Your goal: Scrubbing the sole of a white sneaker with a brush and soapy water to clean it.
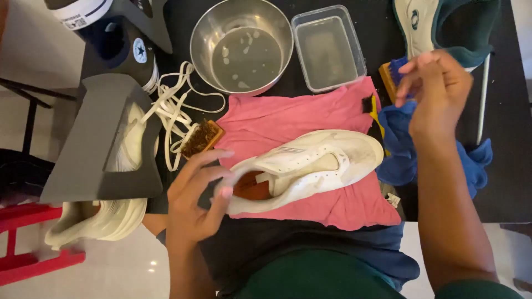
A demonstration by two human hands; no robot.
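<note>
A white sneaker (310, 166) lies on its side on a pink cloth (293, 119) in the middle of the dark table. My left hand (194, 194) grips its heel, with fingers at the orange-lined opening. My right hand (435, 88) is raised at the right, fingers closed on a wooden brush with blue bristles (390, 75). Below that hand lies a crumpled blue cloth (404, 152).
A steel bowl of cloudy water (241, 44) and a clear plastic tub (327, 47) stand at the back. A brown-bristled brush (200, 137) and loose white laces (174, 108) lie left. Other shoes sit at the back left, back right, and on a grey stand (97, 144).
</note>
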